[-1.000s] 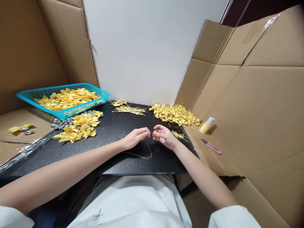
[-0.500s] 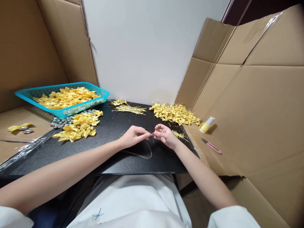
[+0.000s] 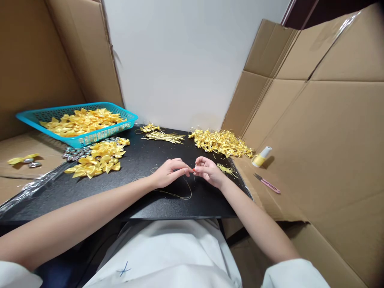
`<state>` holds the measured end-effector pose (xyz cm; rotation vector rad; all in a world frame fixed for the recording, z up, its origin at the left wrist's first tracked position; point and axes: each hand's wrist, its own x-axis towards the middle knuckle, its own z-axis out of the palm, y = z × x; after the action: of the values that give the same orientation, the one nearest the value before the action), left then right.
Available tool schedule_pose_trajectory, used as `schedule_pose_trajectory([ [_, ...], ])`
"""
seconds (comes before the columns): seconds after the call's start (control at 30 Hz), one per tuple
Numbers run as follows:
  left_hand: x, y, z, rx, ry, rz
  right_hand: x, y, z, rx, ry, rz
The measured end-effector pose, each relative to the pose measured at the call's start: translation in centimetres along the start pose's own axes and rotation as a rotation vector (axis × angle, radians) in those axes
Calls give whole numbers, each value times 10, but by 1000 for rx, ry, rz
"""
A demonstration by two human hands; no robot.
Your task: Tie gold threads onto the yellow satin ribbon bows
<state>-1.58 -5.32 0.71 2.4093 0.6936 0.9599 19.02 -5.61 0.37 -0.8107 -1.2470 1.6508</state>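
Over the black table (image 3: 99,200), my left hand (image 3: 172,173) and my right hand (image 3: 209,172) meet fingertip to fingertip. The right thumb and finger pinch a small orange-red piece (image 3: 193,170); its kind is too small to tell. My left thumb and forefinger are pressed together beside it, seemingly on a thin thread; the fingers hide the exact grip. A pale golden thread (image 3: 180,197) loops below my hands on the tabletop. A short thin end hangs under the orange-red piece.
At the left stand a blue basket (image 3: 80,141) of yellow ribbon bows, loose bows (image 3: 90,167) and silvery domed pieces (image 3: 75,153). Golden sticks (image 3: 165,137) and a yellow bow pile (image 3: 220,143) lie behind. A thread spool (image 3: 261,157) and pink-handled snips (image 3: 267,183) are right, inside cardboard walls (image 3: 330,132).
My hands stay at nearly the same spot. The left fingertips have shifted slightly right, closer around the orange-red piece. The view has tilted a little.
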Motion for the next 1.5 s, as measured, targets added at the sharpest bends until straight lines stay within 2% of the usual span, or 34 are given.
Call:
schedule_pose_trajectory([
  [1.0,0,-1,2,69,-33,58,-2,-3,3,16,-23,6],
  [1.5,0,0,2,77,-28,30,-1,-2,2,2,-5,10],
])
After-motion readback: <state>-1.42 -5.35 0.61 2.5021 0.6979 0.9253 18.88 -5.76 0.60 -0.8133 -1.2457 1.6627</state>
